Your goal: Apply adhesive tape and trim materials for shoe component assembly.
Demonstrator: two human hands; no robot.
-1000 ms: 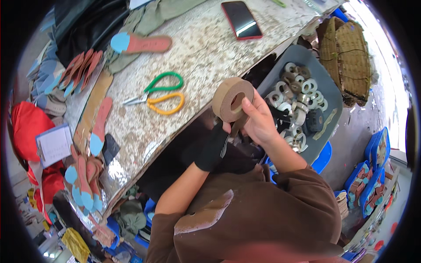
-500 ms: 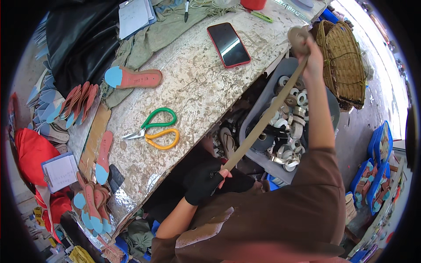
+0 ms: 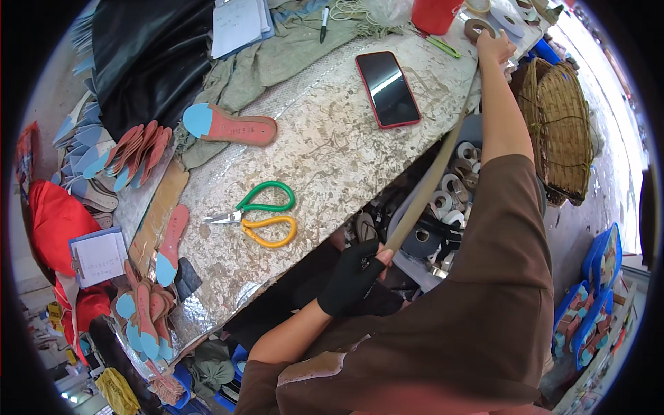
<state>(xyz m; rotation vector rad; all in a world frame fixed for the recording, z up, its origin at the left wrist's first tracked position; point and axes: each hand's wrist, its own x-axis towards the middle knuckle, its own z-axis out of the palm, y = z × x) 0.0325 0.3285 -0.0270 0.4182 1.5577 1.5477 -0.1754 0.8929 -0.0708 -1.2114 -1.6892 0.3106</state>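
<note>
My left hand (image 3: 356, 273), in a black fingerless glove, is closed on the loose end of a long tan strip (image 3: 434, 183). The strip runs taut up to the table's far right corner, over a grey bin (image 3: 409, 259). There my right hand (image 3: 495, 47), bare, has its fingers on a brown roll of tape (image 3: 478, 29) from which the strip seems to come. Scissors (image 3: 259, 216) with one green and one yellow handle lie open on the worn tabletop (image 3: 325, 159). Beyond them rests a red-edged phone (image 3: 389, 90).
White and grey tape rolls (image 3: 453, 194) fill the bin below the table edge. A wicker basket (image 3: 557, 131) stands at the right. Pink-and-blue insoles (image 3: 232, 126) lie on the table, with stacks (image 3: 135, 155) at the left. A red container (image 3: 436, 15) stands at the far edge.
My right hand has carried the roll forward and up to the table's far corner. My left hand has moved slightly right and up, still gripping the strip. The view has shifted.
</note>
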